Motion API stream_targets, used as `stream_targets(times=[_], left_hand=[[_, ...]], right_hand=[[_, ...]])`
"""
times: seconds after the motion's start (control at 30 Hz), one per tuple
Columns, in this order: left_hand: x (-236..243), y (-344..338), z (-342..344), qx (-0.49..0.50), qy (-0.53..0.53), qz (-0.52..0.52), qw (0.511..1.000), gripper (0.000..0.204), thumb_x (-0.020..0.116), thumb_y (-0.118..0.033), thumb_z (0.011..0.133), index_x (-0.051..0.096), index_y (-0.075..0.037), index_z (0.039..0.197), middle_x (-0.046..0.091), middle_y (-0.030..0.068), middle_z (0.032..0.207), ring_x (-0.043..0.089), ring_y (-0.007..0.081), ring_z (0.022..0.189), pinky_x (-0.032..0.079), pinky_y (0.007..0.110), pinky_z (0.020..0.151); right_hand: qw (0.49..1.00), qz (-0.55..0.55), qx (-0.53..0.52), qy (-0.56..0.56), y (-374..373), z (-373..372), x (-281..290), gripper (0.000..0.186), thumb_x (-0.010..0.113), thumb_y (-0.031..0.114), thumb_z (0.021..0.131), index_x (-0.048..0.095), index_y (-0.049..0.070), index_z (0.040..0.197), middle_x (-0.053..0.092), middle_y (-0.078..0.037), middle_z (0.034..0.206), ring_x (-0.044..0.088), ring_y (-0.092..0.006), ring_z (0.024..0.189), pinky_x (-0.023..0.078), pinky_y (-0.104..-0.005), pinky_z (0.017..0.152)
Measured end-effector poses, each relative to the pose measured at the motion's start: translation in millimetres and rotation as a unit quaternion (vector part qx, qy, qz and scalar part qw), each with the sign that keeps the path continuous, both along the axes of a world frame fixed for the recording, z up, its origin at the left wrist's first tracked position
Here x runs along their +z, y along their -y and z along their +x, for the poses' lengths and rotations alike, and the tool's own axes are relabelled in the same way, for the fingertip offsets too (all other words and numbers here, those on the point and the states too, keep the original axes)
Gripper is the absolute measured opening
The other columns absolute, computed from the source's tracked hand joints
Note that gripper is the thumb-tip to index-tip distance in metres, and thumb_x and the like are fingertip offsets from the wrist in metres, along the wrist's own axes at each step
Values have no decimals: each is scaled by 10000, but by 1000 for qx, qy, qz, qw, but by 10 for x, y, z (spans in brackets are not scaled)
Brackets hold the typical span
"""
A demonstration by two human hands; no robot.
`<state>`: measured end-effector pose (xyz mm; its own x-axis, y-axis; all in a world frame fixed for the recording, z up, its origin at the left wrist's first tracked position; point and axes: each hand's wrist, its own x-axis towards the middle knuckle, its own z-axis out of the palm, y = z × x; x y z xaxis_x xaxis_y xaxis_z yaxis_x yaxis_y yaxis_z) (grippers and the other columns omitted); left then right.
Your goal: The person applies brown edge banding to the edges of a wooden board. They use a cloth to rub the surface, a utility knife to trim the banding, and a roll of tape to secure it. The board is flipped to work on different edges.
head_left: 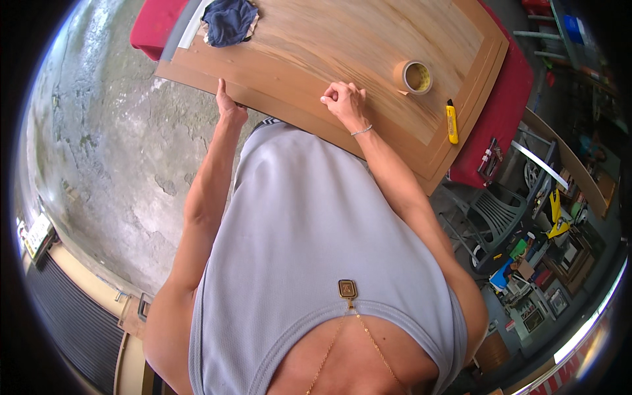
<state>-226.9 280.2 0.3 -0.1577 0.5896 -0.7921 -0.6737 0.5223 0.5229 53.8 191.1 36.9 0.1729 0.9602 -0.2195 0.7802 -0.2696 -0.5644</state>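
A large wooden panel point(342, 46) with a darker raised border lies flat on a red-covered support. My left hand point(228, 105) grips the panel's near edge, thumb up on the border. My right hand point(343, 102) rests on the panel's face with fingers curled into a loose fist, a thin bracelet at the wrist; I cannot tell whether it holds anything small. A roll of tan tape point(415, 76) stands on the panel just right of that hand. A yellow utility knife point(452, 122) lies on the border further right.
A dark blue cloth point(228, 21) sits at the panel's far left corner. The red cover point(503, 112) hangs past the right edge. A grey plastic chair point(490, 214) and cluttered tools stand on the right. Bare concrete floor point(105, 145) spreads to the left.
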Motion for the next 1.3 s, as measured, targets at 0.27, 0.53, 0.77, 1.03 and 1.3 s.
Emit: stream_targets(times=[0.27, 0.53, 0.77, 1.03, 1.3], left_hand=[[-113, -3, -276, -60, 57, -52, 995, 571, 491, -603, 930, 594, -99, 1177, 650, 32, 1012, 585, 202, 909, 466, 365, 825], [100, -275, -438, 23, 35, -88, 995, 686, 481, -621, 921, 511, -64, 1320, 607, 80, 1209, 560, 254, 1131, 397, 436, 1018], [232, -308, -205, -10, 25, 19, 999, 573, 415, -505, 994, 460, -92, 1389, 518, 93, 1406, 483, 279, 1292, 362, 444, 1089], [236, -241, -420, -58, 57, 15, 997, 605, 424, -554, 973, 511, -65, 1317, 582, 101, 1281, 529, 264, 1199, 374, 427, 1056], [289, -454, -638, -9, 29, -48, 998, 631, 415, -602, 953, 562, -79, 1273, 608, 104, 1254, 546, 243, 1163, 377, 409, 1002]], right_hand=[[997, 72, 5, -8, -373, -425, -26, 194, 766, 319, 745, 668, 154, 721, 665, -3, 789, 588, -231, 877, 361, -444, 816], [995, 21, 97, -10, -884, -761, -46, 157, 763, 288, 733, 682, 153, 732, 656, 12, 793, 591, -209, 837, 364, -430, 796], [997, 5, 65, 36, -856, -859, -6, 166, 771, 286, 718, 675, 152, 732, 662, 23, 822, 590, -220, 841, 349, -442, 818], [999, 0, 24, -39, -1119, -1220, 51, 165, 748, 278, 754, 662, 137, 750, 681, -18, 841, 629, -258, 896, 382, -514, 838], [991, 53, 123, -30, -1729, -1707, -168, 207, 738, 341, 776, 696, 141, 806, 716, -50, 809, 669, -266, 809, 407, -481, 818]])
